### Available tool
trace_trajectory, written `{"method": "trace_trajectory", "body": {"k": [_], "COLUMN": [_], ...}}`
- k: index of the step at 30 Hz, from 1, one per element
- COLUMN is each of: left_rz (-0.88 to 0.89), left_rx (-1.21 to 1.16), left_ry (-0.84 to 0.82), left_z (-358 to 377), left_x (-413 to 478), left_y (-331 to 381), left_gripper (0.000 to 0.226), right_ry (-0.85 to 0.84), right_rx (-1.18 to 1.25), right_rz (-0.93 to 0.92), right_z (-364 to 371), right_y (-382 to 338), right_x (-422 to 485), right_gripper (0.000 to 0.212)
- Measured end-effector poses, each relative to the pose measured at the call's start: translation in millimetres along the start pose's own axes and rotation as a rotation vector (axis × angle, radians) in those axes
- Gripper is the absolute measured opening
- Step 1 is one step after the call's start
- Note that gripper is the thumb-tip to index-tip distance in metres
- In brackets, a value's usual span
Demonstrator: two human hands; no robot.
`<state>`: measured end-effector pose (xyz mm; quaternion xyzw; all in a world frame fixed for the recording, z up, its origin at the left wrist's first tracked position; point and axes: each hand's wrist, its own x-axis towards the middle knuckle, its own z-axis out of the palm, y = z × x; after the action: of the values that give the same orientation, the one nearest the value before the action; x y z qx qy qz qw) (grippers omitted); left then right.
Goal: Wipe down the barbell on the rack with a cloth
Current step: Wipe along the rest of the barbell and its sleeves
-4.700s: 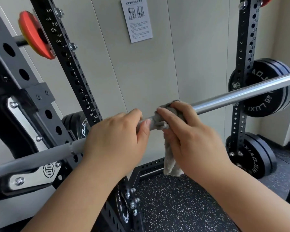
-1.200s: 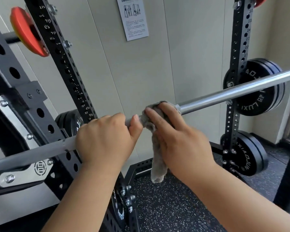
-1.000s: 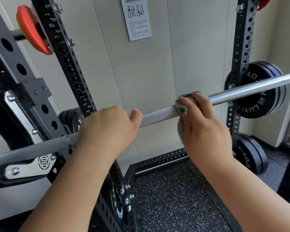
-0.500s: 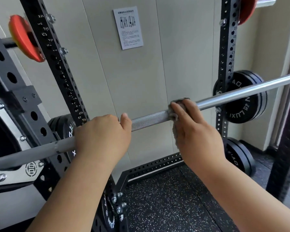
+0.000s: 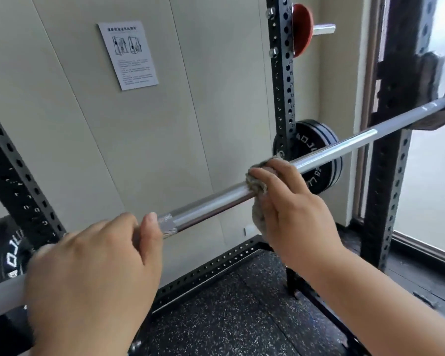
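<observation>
2 hands on barbell [image 5: 216, 204] | left hand [image 5: 93, 273] gripping bare shaft | right hand [image 5: 290, 209] clamping cloth [image 5: 256, 185] round it | rack [image 5: 283, 80] blurred at right

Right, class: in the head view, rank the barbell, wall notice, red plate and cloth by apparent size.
Largest, the barbell, spanning the frame.
Next, the wall notice.
The red plate and cloth: unsure, since the right hand hides most of the cloth.

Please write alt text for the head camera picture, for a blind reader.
A person's right hand grips a grey cloth around a steel barbell resting on a black rack, while the left hand holds the bar further left. Black weight plates hang on the rack behind.
</observation>
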<state>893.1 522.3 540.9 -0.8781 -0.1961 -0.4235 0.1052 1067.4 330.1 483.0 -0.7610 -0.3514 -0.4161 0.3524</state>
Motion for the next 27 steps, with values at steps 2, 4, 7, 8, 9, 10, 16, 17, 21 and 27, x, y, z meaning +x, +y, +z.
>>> {"method": "trace_trajectory", "body": {"k": [2, 4, 7, 8, 9, 10, 16, 17, 21, 27], "left_rz": [-0.004, 0.07, 0.131, 0.133, 0.138, 0.151, 0.241, 0.242, 0.264, 0.258], "left_rx": [0.018, 0.025, -0.009, -0.025, -0.041, -0.063, -0.115, -0.127, -0.158, -0.124], "left_ry": [-0.02, -0.02, -0.042, -0.056, -0.059, -0.053, -0.112, -0.12, -0.151, -0.134], "left_z": [3.4, 12.1, 27.1, 31.1, 34.4, 36.6, 48.7, 51.0, 64.2, 91.3], "left_x": [8.6, 18.2, 34.9, 38.6, 41.1, 43.6, 58.0, 60.9, 68.5, 78.5], "left_y": [24.1, 52.6, 87.3, 95.8, 103.6, 112.3, 171.2, 179.4, 208.6, 274.6], "left_gripper": [0.051, 0.045, 0.042, 0.042, 0.041, 0.04, 0.042, 0.043, 0.044, 0.043], "right_ry": [-0.024, -0.051, -0.044, -0.026, -0.007, 0.01, 0.011, 0.015, 0.01, -0.045], "right_rx": [0.029, 0.045, 0.016, 0.009, -0.003, -0.023, -0.098, -0.113, -0.141, -0.14], "right_rz": [-0.022, -0.111, -0.204, -0.186, -0.159, -0.133, -0.007, 0.014, 0.054, 0.024], "right_z": [6.3, 5.0, -5.8, -11.2, -17.4, -23.1, -49.3, -53.6, -69.5, -87.7], "right_y": [-13.1, -15.6, 19.0, 36.3, 53.6, 69.9, 146.9, 158.6, 198.7, 257.8], "right_x": [-1.5, 0.3, 12.8, 16.6, 19.6, 22.1, 32.1, 34.4, 41.8, 50.4], "right_gripper": [0.037, 0.041, 0.036, 0.035, 0.036, 0.039, 0.039, 0.038, 0.036, 0.035]}}
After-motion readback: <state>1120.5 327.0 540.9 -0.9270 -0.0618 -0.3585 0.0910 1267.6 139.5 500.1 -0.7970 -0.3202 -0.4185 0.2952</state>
